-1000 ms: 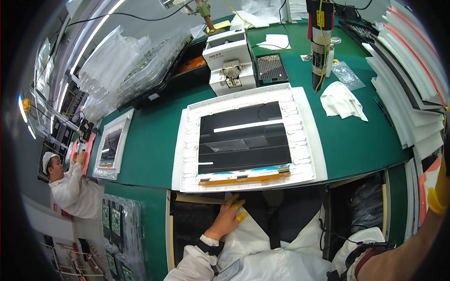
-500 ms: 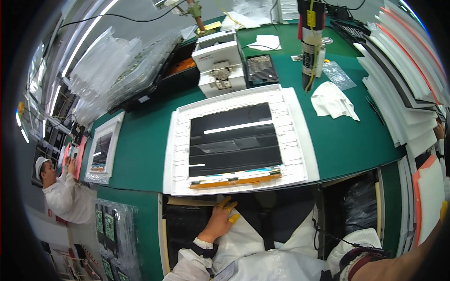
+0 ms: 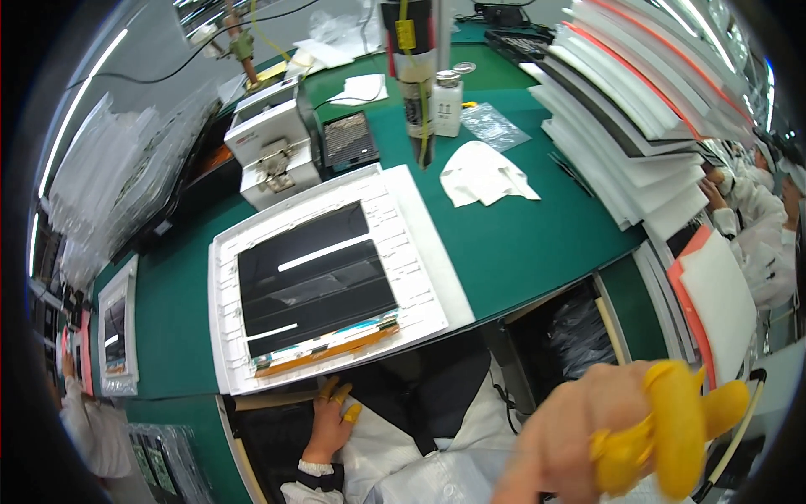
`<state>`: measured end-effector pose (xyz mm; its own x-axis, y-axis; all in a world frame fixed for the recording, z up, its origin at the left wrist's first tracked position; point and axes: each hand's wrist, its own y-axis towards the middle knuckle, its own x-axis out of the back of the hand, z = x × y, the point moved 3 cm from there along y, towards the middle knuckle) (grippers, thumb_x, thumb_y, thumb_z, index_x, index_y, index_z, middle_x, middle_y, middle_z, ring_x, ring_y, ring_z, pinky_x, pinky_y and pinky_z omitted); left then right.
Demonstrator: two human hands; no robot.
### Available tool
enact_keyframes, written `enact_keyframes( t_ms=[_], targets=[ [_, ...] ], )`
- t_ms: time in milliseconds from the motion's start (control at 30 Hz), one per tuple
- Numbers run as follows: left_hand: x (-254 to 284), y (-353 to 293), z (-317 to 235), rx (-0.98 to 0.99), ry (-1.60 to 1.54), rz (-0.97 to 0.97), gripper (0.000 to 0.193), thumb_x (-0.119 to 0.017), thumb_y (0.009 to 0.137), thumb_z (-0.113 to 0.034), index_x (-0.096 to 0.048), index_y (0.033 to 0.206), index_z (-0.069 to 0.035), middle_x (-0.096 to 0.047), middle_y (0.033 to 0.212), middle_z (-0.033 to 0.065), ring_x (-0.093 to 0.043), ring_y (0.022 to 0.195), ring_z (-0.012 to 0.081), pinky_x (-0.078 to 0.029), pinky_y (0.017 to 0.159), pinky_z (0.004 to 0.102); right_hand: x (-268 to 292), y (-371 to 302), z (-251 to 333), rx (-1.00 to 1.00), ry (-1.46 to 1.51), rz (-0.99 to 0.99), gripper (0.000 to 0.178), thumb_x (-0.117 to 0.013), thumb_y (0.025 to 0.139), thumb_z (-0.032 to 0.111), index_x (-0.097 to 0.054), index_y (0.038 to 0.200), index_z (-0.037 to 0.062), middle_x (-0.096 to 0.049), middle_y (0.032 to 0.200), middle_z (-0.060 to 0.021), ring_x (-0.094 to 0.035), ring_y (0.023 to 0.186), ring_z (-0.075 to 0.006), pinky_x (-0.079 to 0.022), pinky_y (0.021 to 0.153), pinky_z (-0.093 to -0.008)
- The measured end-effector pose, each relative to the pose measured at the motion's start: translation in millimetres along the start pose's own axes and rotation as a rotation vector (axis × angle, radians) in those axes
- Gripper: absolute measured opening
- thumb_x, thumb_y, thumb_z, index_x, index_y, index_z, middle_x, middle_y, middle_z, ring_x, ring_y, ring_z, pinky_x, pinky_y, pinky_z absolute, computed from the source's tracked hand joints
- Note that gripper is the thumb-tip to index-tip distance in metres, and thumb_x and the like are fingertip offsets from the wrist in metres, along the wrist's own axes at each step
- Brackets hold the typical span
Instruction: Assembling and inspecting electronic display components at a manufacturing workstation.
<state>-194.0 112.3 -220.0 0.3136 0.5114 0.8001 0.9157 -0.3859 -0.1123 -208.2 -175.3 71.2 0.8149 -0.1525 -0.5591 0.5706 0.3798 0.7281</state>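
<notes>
My left hand [image 3: 329, 424] rests low by my lap at the table's front edge, its fingers apart and holding nothing; yellow finger cots cover some fingertips. Close to the camera at the lower right is my right hand [image 3: 625, 428], raised in the air with cotted fingers curled in; nothing shows in them. On the table in front lies a white plastic frame [image 3: 401, 244] around a dark display panel [image 3: 315, 286], with an orange strip [image 3: 327, 351] along its near edge. White foam sheeting [image 3: 437, 252] shows under the frame. Neither hand touches the panel.
A white device with a metal fixture [image 3: 273, 155] stands behind the frame, beside a dark tray [image 3: 350, 139]. A cloth [image 3: 485, 175], a white bottle [image 3: 447, 101] and a hanging electric screwdriver [image 3: 414, 92] are farther right. Foam sheets [image 3: 625, 126] are stacked at right. Another framed panel [image 3: 117, 328] lies left.
The view has turned to the right, so the table's things sit farther left. My right hand has come from the right edge into full view. My left hand stays by my lap.
</notes>
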Motion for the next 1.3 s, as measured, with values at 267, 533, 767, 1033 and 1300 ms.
enact_keyframes(
  t_ms=[267, 533, 767, 1033, 1300],
  targets=[
    [-34.2, 7.7, 40.3, 0.046, -0.369, -0.081, 0.042, -0.06, 0.078, -0.013, -0.051, 0.119, -0.005, -0.037, 0.131, 0.0192, -0.033, 0.119, 0.0382, -0.025, 0.102, 0.044, 9.2, -66.3, -52.2, 0.07, 0.003, 0.129, 0.024, -0.058, 0.085, 0.024, -0.057, 0.097, 0.0035, -0.058, 0.075, -0.0097, -0.049, 0.102, -0.0351, -0.029, 0.093, -0.0599],
    [-12.9, 10.3, 3.2, -0.056, 0.015, 0.007, 0.041, -0.059, 0.079, -0.011, -0.051, 0.119, -0.006, -0.036, 0.131, 0.019, -0.033, 0.119, 0.0375, -0.025, 0.102, 0.0434, -24.5, -102.6, -31.9, 0.238, -0.219, -0.104, 0.026, -0.051, 0.087, 0.032, -0.054, 0.082, 0.0065, -0.053, 0.066, -0.0067, -0.046, 0.075, -0.0276, -0.034, 0.082, -0.0501],
    [-4.3, 9.5, -1.7, 0.048, -0.172, 0.012, 0.042, -0.06, 0.079, -0.013, -0.051, 0.119, -0.005, -0.037, 0.131, 0.0196, -0.033, 0.119, 0.0374, -0.026, 0.102, 0.0432, -22.1, -85.9, 1.2, 0.344, -0.388, -0.282, 0.038, -0.045, 0.09, 0.039, -0.051, 0.068, 0.009, -0.049, 0.058, -0.0041, -0.043, 0.052, -0.021, -0.038, 0.073, -0.0415],
    [-3.6, 7.8, 1.7, -0.058, -0.032, -0.01, 0.044, -0.061, 0.078, -0.015, -0.051, 0.12, -0.006, -0.038, 0.13, 0.0189, -0.034, 0.118, 0.0376, -0.027, 0.101, 0.0429, 41.6, -40.2, 18.9, 0.377, -0.637, -0.404, 0.032, -0.049, 0.089, 0.041, -0.056, 0.086, 0.0093, -0.058, 0.071, -0.0081, -0.052, 0.049, -0.0185, -0.039, 0.07, -0.0412],
    [0.3, 9.8, 3.7, -0.018, -0.026, 0.026, 0.047, -0.062, 0.077, -0.012, -0.051, 0.122, -0.007, -0.038, 0.13, 0.0191, -0.034, 0.117, 0.0371, -0.029, 0.101, 0.0419, 120.9, -81.6, 32.3, 0.457, -1.08, -0.752, 0.043, -0.044, 0.091, 0.042, -0.052, 0.1, 0.0007, -0.054, 0.075, -0.0066, -0.049, 0.055, -0.0146, -0.039, 0.049, -0.0242]
  ],
)
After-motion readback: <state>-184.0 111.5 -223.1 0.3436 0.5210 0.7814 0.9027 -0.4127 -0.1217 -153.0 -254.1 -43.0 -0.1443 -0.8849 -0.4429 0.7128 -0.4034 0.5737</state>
